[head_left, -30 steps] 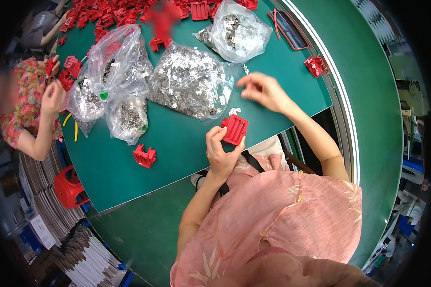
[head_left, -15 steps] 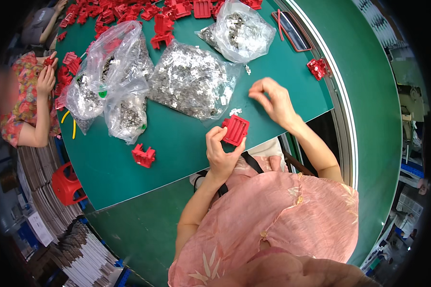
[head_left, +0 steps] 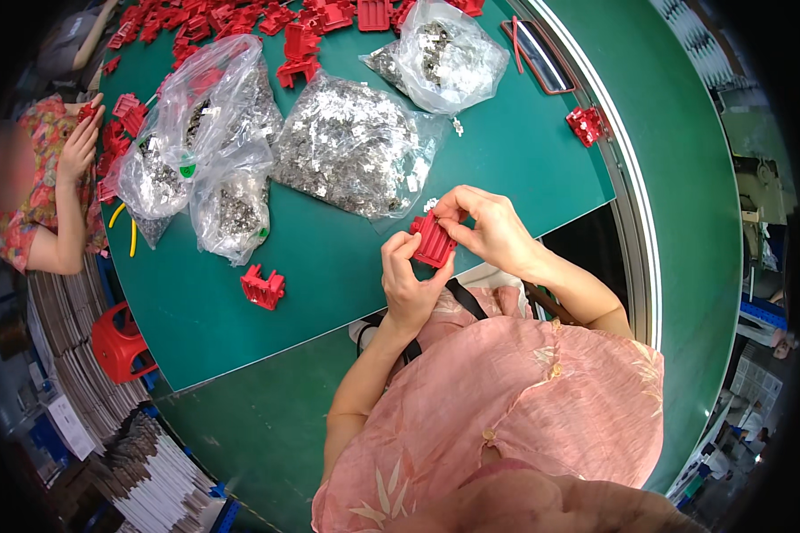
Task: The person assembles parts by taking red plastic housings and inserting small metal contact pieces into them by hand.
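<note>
My left hand [head_left: 409, 280] grips a red plastic housing [head_left: 433, 242] with long slots by its sides, just above the table's near edge. The fingertips of my right hand [head_left: 486, 229] are pinched together at the housing's upper right corner. Whatever they hold there is too small to make out. A few small silvery metal pieces [head_left: 430, 204] lie on the table right behind the housing. Beyond them rests a clear plastic bag [head_left: 356, 147] full of similar small metal pieces.
More clear bags of metal parts [head_left: 231, 200] [head_left: 444, 58] stand on the green table [head_left: 329, 284]. One red housing [head_left: 263, 287] lies front left, another [head_left: 585, 126] at the right edge near a phone [head_left: 544, 55]. Red housings [head_left: 213, 22] pile up behind. A co-worker [head_left: 58, 186] sits at the left.
My right hand has come in from the right and down to the red housing, its fingertips now touching the upper corner. My left hand keeps its hold, with the housing slightly turned.
</note>
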Available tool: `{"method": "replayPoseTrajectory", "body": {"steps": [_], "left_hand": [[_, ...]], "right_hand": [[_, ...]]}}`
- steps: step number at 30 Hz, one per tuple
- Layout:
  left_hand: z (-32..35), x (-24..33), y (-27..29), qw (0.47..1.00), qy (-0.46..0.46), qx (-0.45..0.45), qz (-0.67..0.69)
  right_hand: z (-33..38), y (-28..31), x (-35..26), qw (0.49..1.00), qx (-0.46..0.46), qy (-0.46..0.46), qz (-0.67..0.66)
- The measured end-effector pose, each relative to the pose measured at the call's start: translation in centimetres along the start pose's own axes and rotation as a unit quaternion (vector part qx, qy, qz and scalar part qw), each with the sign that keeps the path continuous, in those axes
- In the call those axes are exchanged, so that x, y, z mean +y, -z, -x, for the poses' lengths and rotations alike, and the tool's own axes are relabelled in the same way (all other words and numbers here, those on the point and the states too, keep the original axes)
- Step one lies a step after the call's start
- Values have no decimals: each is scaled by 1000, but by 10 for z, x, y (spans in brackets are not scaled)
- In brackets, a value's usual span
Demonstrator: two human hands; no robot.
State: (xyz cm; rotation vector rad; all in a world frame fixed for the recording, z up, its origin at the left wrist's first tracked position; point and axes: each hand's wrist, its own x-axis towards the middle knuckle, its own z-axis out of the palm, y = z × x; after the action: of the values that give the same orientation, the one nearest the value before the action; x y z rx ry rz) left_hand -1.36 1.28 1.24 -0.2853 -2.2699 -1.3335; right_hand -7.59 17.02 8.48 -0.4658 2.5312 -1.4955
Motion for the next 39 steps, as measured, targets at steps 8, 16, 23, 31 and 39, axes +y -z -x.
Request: {"method": "replayPoseTrajectory", "body": {"steps": [8,16,23,31,39], "left_hand": [[1,1,0,1000,-8,6,-13],[6,-3,-3,1000,-8,2,3],[4,-4,13,1000,-10,8,1],[3,-31,109,961,28,4,-275],[12,-66,171,959,20,46,-278]], "right_hand": [[-6,7,-12,997,-44,-34,51],[-18,16,-11,993,-85,-26,79],[-43,8,43,945,-252,-88,-190],[-132,-2,-4,959,-10,273,79],[-337,53,73,823,164,134,527]]}}
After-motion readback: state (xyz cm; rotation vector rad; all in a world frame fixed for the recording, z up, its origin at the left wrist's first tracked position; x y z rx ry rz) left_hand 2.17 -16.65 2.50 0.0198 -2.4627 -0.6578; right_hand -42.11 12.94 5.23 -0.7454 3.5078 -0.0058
